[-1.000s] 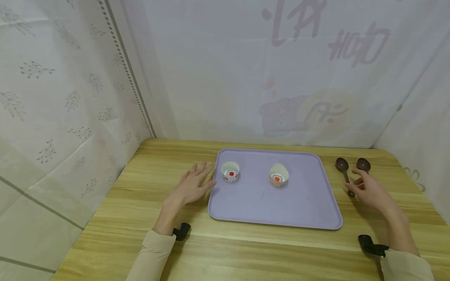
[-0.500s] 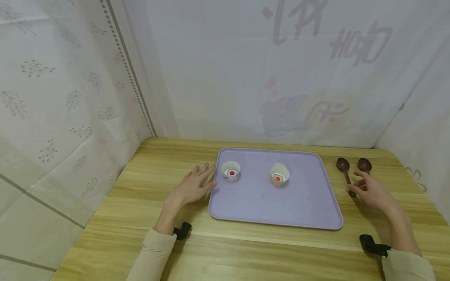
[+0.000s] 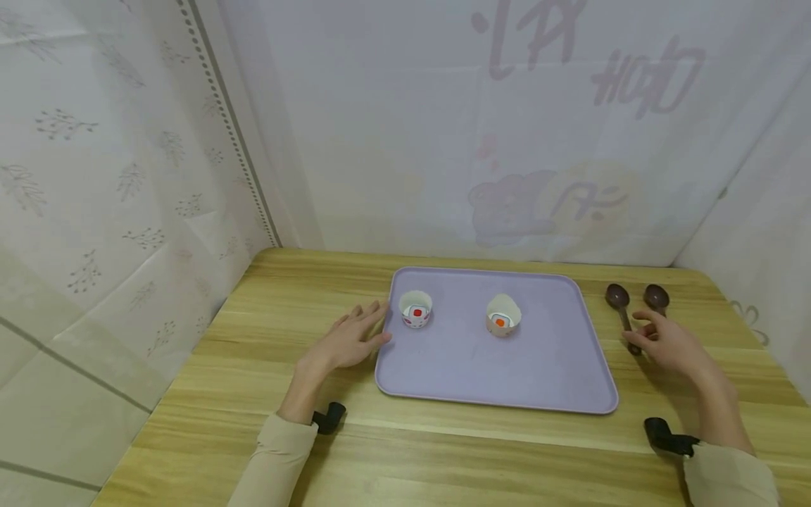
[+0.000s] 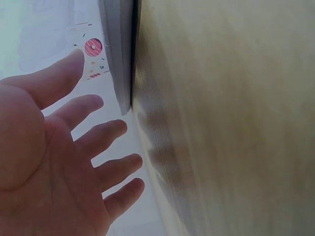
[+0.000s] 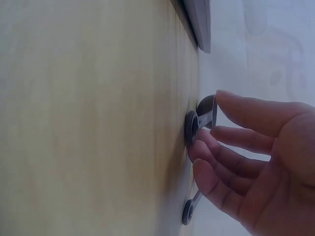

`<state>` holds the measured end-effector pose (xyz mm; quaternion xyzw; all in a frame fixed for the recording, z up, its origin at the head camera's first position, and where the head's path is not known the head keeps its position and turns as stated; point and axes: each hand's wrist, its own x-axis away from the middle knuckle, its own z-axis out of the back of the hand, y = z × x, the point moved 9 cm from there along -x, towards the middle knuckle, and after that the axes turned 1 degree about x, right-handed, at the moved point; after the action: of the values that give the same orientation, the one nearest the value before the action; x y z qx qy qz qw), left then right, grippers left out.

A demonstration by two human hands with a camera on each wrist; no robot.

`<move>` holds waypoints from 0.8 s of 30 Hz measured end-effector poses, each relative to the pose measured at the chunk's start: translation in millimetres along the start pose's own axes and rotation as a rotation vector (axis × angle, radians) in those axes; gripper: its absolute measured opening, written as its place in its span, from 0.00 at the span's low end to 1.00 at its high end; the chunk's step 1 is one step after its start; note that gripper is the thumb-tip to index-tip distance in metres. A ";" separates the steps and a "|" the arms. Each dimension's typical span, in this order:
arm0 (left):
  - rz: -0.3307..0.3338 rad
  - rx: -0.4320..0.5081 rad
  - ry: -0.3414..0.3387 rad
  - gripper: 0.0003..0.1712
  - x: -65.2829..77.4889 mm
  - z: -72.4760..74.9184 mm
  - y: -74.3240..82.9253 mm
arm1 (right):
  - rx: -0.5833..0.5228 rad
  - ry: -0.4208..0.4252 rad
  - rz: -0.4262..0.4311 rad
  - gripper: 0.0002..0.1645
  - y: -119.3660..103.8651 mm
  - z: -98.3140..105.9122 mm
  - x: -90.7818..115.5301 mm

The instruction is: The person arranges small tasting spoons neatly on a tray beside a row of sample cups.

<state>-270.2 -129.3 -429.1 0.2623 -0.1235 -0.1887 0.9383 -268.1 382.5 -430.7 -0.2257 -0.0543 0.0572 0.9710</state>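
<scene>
My left hand [image 3: 345, 343] hovers at the left rim of a purple tray [image 3: 481, 373], fingers spread and holding nothing. Just past its fingertips stands a patterned paper baking cup [image 3: 415, 320], which shows a pink doughnut print in the left wrist view. A second baking cup [image 3: 500, 326] is near the tray's middle. Over on the right, my right hand [image 3: 671, 343] is loosely bent beside the handle of a dark brown measuring spoon [image 3: 617, 296], thumb and index finger apart. Another brown measuring spoon [image 3: 657, 296] lies to its right, its handle partly hidden by that hand.
Each cup has a white patch with a red or orange spot inside. The wooden table [image 3: 443, 458] reaches back to a printed white curtain [image 3: 393, 141]. Black wrist mounts [image 3: 668, 438] sit below both hands.
My left hand's fingers have drawn slightly down along the tray's left edge, toward me. The right hand has barely shifted; the spoons, tray and cups have stayed in place.
</scene>
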 end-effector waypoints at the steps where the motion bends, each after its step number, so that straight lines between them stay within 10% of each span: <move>1: -0.001 -0.001 -0.006 0.38 0.2 0.0 0.0 | 0.006 -0.003 0.000 0.35 -0.3 -0.3 -0.9; 24: -0.033 0.037 -0.057 0.32 -1.1 -5.8 -3.6 | 0.012 -0.032 -0.012 0.24 -5.3 -7.6 -5.3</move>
<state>-270.3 -129.1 -436.0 0.2763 -0.1493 -0.2092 0.9261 -271.9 373.7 -435.5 -0.2184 -0.0708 0.0550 0.9717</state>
